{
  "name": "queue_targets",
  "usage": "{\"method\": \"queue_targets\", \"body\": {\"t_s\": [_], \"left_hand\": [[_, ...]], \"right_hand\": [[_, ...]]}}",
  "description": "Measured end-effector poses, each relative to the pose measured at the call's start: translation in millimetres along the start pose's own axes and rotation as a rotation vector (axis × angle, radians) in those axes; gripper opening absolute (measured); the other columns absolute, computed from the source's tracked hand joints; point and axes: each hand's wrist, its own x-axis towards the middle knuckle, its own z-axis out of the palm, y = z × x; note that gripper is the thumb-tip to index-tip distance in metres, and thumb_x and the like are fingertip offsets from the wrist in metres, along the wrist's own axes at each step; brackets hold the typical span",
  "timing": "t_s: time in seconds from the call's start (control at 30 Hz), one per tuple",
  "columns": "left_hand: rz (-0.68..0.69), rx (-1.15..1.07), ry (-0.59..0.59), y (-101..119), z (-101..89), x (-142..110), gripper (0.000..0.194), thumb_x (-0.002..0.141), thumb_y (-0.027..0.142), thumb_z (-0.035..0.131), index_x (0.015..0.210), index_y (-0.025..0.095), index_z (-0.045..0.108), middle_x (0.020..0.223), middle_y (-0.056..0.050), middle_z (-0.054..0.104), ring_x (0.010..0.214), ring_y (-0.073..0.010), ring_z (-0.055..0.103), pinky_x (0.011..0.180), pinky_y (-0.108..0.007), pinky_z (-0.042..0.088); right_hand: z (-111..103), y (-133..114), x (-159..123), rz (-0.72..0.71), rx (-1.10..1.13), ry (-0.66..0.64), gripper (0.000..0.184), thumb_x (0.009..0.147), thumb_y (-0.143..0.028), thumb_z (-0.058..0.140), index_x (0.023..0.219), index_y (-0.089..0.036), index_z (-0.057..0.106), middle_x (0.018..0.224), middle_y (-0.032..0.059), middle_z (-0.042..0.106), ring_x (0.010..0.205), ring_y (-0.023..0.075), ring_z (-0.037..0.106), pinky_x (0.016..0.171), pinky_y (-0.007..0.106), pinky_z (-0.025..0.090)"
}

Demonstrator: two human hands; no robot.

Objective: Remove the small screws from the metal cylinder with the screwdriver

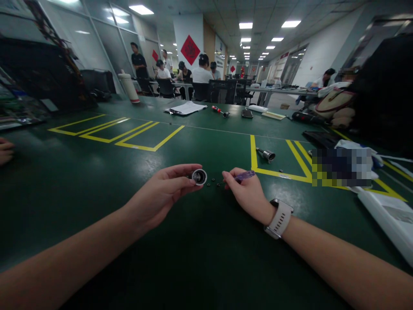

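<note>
Between the thumb and fingers of my left hand [164,189] is a round metal cup-shaped part [199,177], its dark hollow end turned toward me. My right hand [243,191], with a watch on the wrist, grips a screwdriver with a translucent purple handle [244,175]. The screwdriver's thin tip points left, low over the table, by a few tiny metal pieces [208,184] that look like nuts. Farther right, a metal part with a flared cup end [267,155] lies inside a yellow-taped box.
Yellow tape [138,147] marks boxes on the green table [206,267]. Behind lie a clipboard with papers [187,107], a red-handled screwdriver [216,110] and a phone [247,113]. A white bottle [129,87] stands back left. Another person's hand [5,150] rests at the left edge.
</note>
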Motion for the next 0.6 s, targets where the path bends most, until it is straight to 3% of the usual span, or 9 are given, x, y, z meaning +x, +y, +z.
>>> {"method": "queue_targets", "body": {"t_s": [0.13,0.23,0.43,0.6], "left_hand": [[0.024,0.025,-0.023,-3.9,-1.1,2.7,0.027,0.071,-0.001,0.059,0.09,0.017,0.069,0.095,-0.006,0.072,0.083,-0.0153,0.068,0.074,-0.023,0.057],[0.058,0.054,-0.039,-7.0,-1.7,4.3,0.026,0.07,0.003,0.061,0.09,0.017,0.068,0.095,-0.005,0.072,0.084,-0.0153,0.067,0.076,-0.024,0.056],[0.098,0.08,-0.039,-11.6,-0.7,3.7,0.026,0.066,0.007,0.063,0.089,0.016,0.067,0.092,-0.005,0.071,0.083,-0.0159,0.066,0.077,-0.028,0.054],[0.139,0.08,-0.058,-14.2,0.0,1.9,0.029,0.061,0.011,0.067,0.089,0.015,0.067,0.093,-0.004,0.07,0.085,-0.0159,0.063,0.077,-0.027,0.051]], "right_hand": [[-1.5,-5.9,-5.0,-0.066,0.029,0.062,0.03,0.087,-0.035,0.05,0.061,-0.02,0.057,0.058,-0.0015,0.056,0.056,0.0127,0.051,0.054,0.027,0.038],[-4.7,-16.8,-12.6,-0.214,0.065,0.111,0.026,0.088,-0.031,0.05,0.065,-0.02,0.057,0.063,-0.0005,0.057,0.062,0.0134,0.053,0.06,0.028,0.041],[-3.1,-32.3,-27.3,-0.548,-0.017,-0.067,0.012,0.088,-0.02,0.049,0.079,-0.021,0.057,0.072,0.0017,0.061,0.068,0.015,0.056,0.064,0.031,0.046],[1.8,-30.4,-30.7,-0.667,-0.075,-0.101,0.008,0.087,-0.014,0.05,0.087,-0.019,0.055,0.08,0.004,0.063,0.073,0.015,0.057,0.071,0.033,0.048]]}}
